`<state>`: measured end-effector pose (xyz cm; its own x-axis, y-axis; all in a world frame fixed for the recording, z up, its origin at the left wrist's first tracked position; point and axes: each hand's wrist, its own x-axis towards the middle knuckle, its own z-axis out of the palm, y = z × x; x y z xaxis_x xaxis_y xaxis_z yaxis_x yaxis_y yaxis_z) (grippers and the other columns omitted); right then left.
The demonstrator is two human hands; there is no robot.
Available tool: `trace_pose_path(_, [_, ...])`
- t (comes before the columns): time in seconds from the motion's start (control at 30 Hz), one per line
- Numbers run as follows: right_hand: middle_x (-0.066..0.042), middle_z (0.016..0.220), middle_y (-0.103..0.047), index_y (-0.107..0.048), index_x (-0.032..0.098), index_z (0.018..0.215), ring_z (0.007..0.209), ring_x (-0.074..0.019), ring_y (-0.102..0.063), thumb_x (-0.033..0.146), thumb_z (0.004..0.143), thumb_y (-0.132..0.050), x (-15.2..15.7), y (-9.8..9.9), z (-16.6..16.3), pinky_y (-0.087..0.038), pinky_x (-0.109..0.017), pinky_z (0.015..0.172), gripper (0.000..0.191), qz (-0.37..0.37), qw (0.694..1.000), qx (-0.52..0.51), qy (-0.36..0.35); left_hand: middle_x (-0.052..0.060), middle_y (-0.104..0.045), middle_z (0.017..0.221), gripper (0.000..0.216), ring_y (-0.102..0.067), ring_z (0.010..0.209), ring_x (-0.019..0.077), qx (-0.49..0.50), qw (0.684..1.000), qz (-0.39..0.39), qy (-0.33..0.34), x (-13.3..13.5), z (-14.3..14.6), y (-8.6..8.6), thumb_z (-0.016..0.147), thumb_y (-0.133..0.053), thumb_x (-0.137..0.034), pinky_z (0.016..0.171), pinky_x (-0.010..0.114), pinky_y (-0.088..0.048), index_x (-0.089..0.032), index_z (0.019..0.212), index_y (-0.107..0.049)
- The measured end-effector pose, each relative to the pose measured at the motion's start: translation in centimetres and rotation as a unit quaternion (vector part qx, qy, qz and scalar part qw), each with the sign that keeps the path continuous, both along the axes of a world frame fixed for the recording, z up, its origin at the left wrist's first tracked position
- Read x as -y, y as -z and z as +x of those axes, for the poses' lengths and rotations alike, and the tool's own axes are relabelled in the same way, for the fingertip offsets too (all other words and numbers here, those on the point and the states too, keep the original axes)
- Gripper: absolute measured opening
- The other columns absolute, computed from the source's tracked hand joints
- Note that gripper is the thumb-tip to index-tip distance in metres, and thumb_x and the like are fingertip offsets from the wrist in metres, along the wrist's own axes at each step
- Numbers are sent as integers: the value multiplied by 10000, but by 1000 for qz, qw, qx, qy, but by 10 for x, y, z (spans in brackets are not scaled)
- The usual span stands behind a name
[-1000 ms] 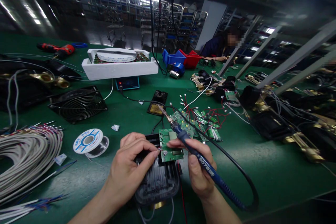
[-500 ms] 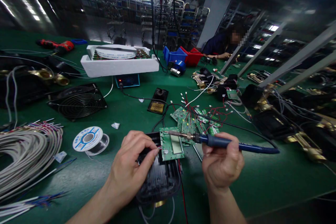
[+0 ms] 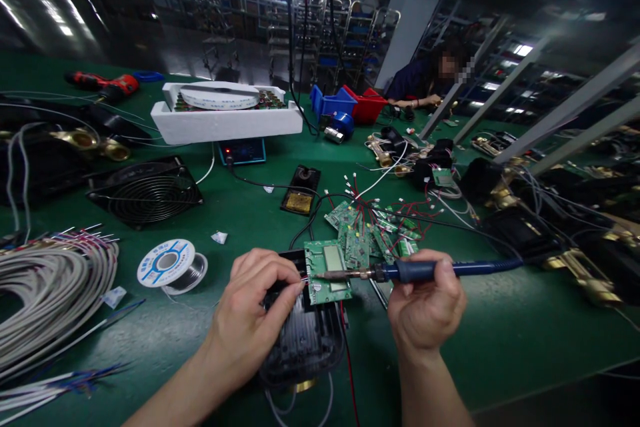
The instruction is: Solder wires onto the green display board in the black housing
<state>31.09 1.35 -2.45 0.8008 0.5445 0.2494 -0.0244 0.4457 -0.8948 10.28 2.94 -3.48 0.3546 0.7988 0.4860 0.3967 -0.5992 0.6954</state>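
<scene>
Head: soldering iron [image 3: 420, 271] tip at circuit board [image 3: 327, 272] left edge.

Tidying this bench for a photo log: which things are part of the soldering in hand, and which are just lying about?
In use: soldering iron in right hand; green circuit board; black housing under it; left hand pinching at the board's edge.

Lying about: solder spool, fan, wire bundle, loose boards, foam tray, red drill.
</scene>
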Motion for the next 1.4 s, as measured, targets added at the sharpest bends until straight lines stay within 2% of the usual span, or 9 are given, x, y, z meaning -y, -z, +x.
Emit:
trace_pose_path(0.6, [46, 499, -518, -620, 170, 648, 310, -49, -342, 458, 780, -625, 0, 0, -2, -269, -185, 311, 317, 0, 999, 25, -24, -22, -645, 840, 115, -566, 863, 169, 0, 1000, 3, -9, 1, 0, 0, 927, -605, -137, 832, 344, -373, -211, 840, -592])
trace_pose_path(1.1, [43, 512, -522, -621, 168, 638, 315, -42, -346, 460, 770, -650, 2, -1, -3, -269, -177, 307, 322, 3, 1000, 15, -19, -13, -651, 844, 109, -572, 867, 175, 1, 1000, 4, -12, 1, 0, 1, 922, -610, -141, 827, 347, -382, -206, 835, -595])
trace_pose_path(1.27, [52, 498, -501, -608, 174, 635, 319, -43, -343, 500, 771, -654, 0, -3, -2, -300, -173, 312, 356, 4, 1000, -17, -16, -20, -653, 842, 109, -572, 863, 173, 4, 1000, 5, -15, 1, 1, 1, 921, -614, -147, 828, 347, -381, -211, 835, -599])
trace_pose_path(1.33, [60, 476, -492, -613, 175, 657, 335, -52, -388, 528, 775, -686, 0, -4, -1, -333, -165, 326, 379, 11, 999, -34, -30, -20, -652, 840, 109, -570, 862, 175, 4, 1000, 1, -18, 2, 1, 1, 922, -613, -150, 824, 348, -380, -214, 834, -602])
trace_pose_path(1.4, [50, 488, -553, -648, 181, 754, 375, -78, -486, 544, 783, -722, -1, -4, -1, -383, -163, 350, 371, 17, 995, -45, -83, -19, -651, 836, 110, -569, 861, 178, 5, 1000, -1, -19, 2, 1, 1, 921, -614, -153, 822, 350, -380, -215, 830, -604])
